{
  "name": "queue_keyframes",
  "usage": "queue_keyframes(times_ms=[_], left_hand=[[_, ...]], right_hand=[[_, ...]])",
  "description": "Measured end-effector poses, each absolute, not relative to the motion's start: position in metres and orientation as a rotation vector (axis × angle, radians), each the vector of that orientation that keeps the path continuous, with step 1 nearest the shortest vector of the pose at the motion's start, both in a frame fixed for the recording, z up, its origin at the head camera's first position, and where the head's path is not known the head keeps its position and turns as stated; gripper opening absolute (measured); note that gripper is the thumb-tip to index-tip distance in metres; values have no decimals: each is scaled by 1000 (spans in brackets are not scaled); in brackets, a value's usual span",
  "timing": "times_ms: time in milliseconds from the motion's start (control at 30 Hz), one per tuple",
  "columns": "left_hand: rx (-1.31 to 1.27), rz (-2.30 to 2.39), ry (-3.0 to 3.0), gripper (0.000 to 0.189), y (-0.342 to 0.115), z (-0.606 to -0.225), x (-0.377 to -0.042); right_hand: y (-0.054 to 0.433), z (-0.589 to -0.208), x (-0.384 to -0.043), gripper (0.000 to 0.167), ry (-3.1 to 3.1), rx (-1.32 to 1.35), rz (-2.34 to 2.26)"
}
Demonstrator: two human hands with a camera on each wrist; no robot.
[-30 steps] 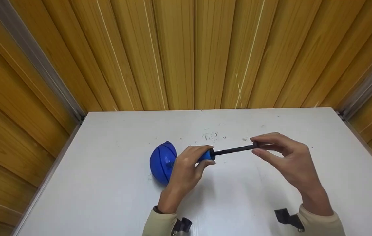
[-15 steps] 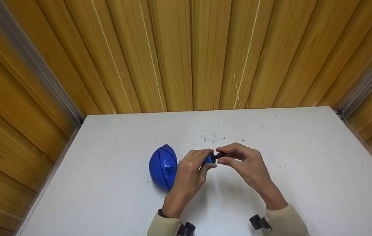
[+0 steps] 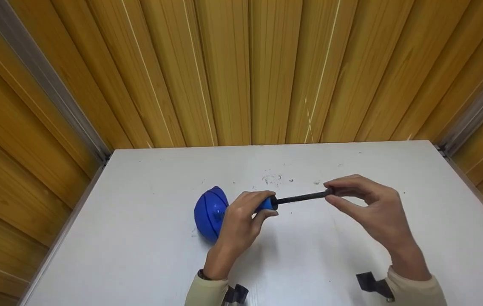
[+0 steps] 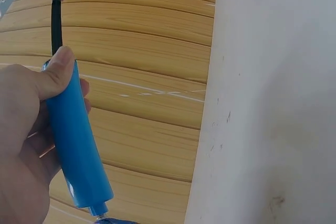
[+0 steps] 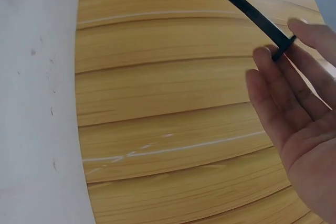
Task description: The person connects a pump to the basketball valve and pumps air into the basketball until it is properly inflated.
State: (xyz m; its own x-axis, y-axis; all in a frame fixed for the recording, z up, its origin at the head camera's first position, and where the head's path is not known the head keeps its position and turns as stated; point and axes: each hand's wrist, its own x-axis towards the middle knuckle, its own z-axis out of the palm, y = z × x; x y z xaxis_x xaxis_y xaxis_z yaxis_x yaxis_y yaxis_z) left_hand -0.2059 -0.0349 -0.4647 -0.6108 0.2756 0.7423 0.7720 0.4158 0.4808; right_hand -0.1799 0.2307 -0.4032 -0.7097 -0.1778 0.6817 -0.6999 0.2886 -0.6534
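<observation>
My left hand (image 3: 238,217) grips the blue barrel of a hand pump (image 4: 79,145), its thumb lying along the barrel near the collar. The black rod (image 3: 303,198) is drawn far out of the barrel toward the right. My right hand (image 3: 375,210) pinches the small black end handle (image 5: 283,49) between thumb and fingers. A nozzle (image 4: 98,209) at the barrel's other end meets a blue ball (image 3: 208,217), whose edge shows at the bottom of the left wrist view. The ball looks partly deflated, with a pointed fold on top, and is partly hidden behind my left hand.
A white table (image 3: 152,255) with dark scuff marks lies under the hands. Wood-patterned panels (image 3: 233,72) stand behind it and at both sides. Each sleeve cuff carries a small black mount (image 3: 373,284).
My right hand pushed the pump rod into the barrel, then drew it out again to the right. The left hand kept its grip with only a slight shift, and the ball moved little.
</observation>
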Motion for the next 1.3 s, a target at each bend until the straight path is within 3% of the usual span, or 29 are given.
queue_keyframes(times_ms=[367, 867, 1300], left_hand=[[-836, -1170, -2276, 44, -39, -463, -205], [-802, -1087, -2315, 37, -43, -464, -203], [-920, -995, -2223, 34, -36, -470, -203]], right_hand=[[240, -394, -173, 43, -2105, 771, 1364], [239, -394, -173, 38, -2202, 681, 1378], [186, -436, -192, 30, -2131, 794, 1575]])
